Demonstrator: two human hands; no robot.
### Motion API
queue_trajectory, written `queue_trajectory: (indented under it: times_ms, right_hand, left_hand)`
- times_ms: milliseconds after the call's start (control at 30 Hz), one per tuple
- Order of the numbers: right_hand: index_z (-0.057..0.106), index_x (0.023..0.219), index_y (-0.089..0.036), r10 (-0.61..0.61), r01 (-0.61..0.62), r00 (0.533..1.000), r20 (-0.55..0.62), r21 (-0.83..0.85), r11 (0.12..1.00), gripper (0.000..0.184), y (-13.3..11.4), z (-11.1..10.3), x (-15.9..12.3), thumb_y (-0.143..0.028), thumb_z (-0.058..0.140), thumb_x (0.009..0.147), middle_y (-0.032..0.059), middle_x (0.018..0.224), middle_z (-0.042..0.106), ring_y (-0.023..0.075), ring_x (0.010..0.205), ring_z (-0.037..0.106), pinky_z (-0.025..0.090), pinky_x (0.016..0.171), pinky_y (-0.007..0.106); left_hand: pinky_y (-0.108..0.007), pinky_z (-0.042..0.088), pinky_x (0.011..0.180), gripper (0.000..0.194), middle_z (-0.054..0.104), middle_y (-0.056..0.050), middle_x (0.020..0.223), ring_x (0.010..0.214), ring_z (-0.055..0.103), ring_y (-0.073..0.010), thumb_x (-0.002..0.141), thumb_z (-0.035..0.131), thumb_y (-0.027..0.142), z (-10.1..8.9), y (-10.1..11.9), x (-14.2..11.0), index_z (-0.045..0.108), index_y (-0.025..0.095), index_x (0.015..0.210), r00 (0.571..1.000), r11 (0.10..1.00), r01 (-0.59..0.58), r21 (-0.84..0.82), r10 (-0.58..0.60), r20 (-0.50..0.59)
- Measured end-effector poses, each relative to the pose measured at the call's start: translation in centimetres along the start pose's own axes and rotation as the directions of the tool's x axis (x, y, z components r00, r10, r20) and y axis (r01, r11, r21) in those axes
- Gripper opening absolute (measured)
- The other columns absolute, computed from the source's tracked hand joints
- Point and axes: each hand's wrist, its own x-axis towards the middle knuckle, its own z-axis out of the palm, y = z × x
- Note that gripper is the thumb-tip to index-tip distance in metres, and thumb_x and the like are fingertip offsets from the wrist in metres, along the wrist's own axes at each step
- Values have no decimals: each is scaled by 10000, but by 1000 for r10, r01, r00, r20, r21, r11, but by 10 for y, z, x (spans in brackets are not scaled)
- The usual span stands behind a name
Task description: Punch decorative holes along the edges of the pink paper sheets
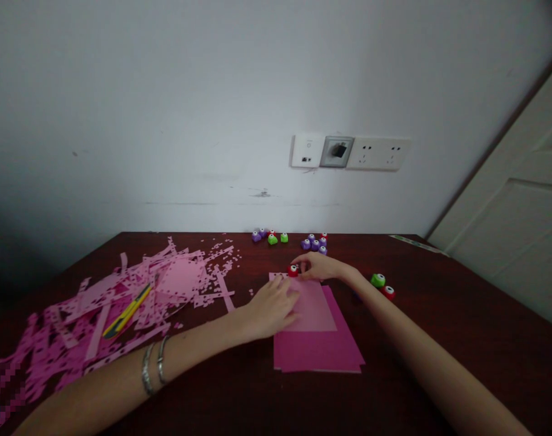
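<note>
A red craft hole punch [292, 270] sits at the far edge of a light pink paper sheet [319, 312]. My right hand [319, 266] curls its fingers around the punch from the right. With fingers spread, my left hand [273, 306] lies on the left part of the light pink sheet, just nearer to me than the punch. Small holes show along the sheet's far edge, left of the punch. Darker magenta sheets [319, 354] lie beneath it on the table. What the right fingertips touch exactly is partly hidden.
Punched pink strips and scraps [180, 275] heap on the left, with a yellow utility knife [128, 312] on top. More punches stand at the back: green [272, 240] and purple [315, 244]. A green punch [378, 280] and red punch [387, 292] lie beyond my right forearm.
</note>
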Motion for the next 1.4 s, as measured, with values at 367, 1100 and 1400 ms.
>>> queue_trajectory:
  times_ms: [367,1100,1400]
  right_hand:
    - [615,1013,-117,-3,3,1000,6,-29,1000,327,-4,1,1,-288,609,735,9,664,597,63,443,467,359,395,176]
    - [608,698,-117,219,-254,962,160,245,936,665,-10,-18,3,-735,366,738,42,558,562,64,410,444,271,320,175]
    - [551,640,-126,183,-289,919,350,281,915,585,2,-12,11,-702,475,705,1,532,530,42,392,410,253,326,157]
  left_hand:
    - [-390,370,911,442,474,-131,1181,1096,422,-263,865,411,409,8,11,-9,442,145,1218,999,999,22,-32,-21,48]
    - [-208,228,385,388,540,-13,574,427,359,-55,721,565,508,-15,-79,74,620,126,690,805,493,570,-658,-174,567]
    - [-204,170,376,357,541,-34,600,424,299,-45,650,669,494,-11,-91,90,646,138,651,726,388,638,-665,-17,687]
